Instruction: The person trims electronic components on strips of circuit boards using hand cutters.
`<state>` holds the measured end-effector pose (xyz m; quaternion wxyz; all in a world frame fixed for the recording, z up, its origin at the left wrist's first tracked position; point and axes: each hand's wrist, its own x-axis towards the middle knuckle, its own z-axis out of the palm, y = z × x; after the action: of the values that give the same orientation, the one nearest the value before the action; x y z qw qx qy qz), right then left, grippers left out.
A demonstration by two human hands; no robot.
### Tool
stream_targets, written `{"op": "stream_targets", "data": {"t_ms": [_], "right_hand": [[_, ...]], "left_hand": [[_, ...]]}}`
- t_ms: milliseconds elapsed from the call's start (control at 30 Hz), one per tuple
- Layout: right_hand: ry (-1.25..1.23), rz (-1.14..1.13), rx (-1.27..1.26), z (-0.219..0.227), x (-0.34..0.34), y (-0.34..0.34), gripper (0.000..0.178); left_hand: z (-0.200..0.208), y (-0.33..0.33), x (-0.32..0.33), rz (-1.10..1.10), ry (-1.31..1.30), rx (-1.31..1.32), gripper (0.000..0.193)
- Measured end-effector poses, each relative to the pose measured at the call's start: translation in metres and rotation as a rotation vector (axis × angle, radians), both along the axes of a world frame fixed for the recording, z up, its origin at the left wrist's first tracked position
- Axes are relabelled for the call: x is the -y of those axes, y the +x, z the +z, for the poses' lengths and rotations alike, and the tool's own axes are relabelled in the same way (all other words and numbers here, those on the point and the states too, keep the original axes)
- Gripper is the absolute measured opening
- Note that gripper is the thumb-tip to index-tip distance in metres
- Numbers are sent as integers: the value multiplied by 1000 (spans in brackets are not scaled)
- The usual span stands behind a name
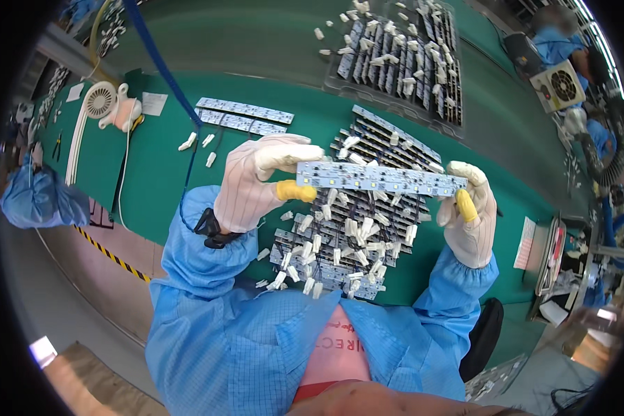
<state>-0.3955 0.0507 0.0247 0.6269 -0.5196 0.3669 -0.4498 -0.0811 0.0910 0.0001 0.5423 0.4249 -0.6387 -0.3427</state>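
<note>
Above the green counter [166,159], both gloved hands are holding one LED strip board [381,179] level.
Left hand [256,184] and right hand [470,211] are each pinching an end over the pile of boards [347,243]; uneven pulling could flex it or drop it.

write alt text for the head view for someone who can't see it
Two gloved hands, left hand and right hand, hold a long narrow LED strip board level by its ends above a pile of similar boards with white connectors on a green table. A tray of more boards sits farther back.
</note>
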Motion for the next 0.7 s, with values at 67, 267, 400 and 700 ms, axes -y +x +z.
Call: {"op": "stream_targets", "data": {"t_ms": [67, 267, 400, 700], "right_hand": [[-11, -31, 17, -6, -1, -2, 56], [19, -60, -39, 6, -7, -2, 66], [24, 21, 29, 6, -11, -5, 61], [-20, 15, -201, 18, -17, -8, 51]], "left_hand": [[1, 4, 3, -6, -127, 205, 46], [4, -2, 0, -11, 42, 17, 46], [-8, 8, 0, 18, 66, 63, 33], [-9, 1, -3, 131, 221, -108, 50]]}}
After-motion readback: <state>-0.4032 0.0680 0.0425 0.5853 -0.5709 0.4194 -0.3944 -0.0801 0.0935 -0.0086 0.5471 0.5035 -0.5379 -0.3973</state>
